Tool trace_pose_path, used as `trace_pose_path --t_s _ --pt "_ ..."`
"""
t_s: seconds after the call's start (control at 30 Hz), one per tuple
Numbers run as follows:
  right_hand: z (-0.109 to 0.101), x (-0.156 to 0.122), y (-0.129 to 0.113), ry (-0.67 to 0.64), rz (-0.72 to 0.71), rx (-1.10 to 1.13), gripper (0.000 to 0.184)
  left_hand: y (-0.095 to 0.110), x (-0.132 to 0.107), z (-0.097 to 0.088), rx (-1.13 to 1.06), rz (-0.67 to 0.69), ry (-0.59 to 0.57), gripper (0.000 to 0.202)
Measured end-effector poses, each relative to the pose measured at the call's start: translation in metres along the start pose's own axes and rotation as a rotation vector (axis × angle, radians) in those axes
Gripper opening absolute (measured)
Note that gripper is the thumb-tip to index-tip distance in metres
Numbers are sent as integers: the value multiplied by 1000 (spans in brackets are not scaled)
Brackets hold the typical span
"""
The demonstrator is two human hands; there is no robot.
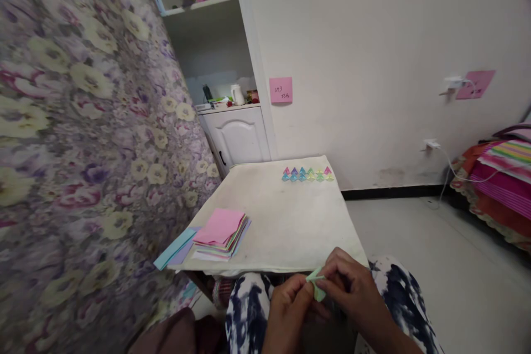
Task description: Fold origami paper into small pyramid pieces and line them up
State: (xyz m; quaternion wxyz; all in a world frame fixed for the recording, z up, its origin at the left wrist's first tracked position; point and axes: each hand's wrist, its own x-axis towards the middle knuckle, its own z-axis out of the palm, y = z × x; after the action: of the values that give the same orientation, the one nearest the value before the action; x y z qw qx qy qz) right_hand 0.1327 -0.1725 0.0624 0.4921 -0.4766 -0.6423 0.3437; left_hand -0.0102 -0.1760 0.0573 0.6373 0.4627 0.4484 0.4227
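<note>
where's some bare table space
The table is bare in the middle, between the paper stack and folded-paper row, and left of that row. Crowded: near left corner, under the stack; near right edge, by the right hand.

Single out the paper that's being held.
The pale-green piece, pinched by the left hand and the right hand; the pink-topped stack and blue strip lie on the table.

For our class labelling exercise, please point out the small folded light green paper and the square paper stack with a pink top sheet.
Small folded light green paper (319, 292): head view, on its lower part.
Square paper stack (219, 226): head view, on its pink top sheet.
</note>
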Motion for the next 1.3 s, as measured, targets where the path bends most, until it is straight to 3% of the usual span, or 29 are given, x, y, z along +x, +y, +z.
trace_pose_path --t_s 0.37,0.6,0.87,1.3 --pt "-6 0 -4 -60 -248 -89 16 18 -12 4 30 51 -11 35" --pt "-11 -1 -12 -85 -115 -19 14 27 -19 5 102 78 -76 34" --pt "-11 1 -13 -114 77 84 10 26 -18 5 135 62 -69 32" --pt "-3 0 -12 -62 26 -17 11 12 -11 1 69 41 -19 31"
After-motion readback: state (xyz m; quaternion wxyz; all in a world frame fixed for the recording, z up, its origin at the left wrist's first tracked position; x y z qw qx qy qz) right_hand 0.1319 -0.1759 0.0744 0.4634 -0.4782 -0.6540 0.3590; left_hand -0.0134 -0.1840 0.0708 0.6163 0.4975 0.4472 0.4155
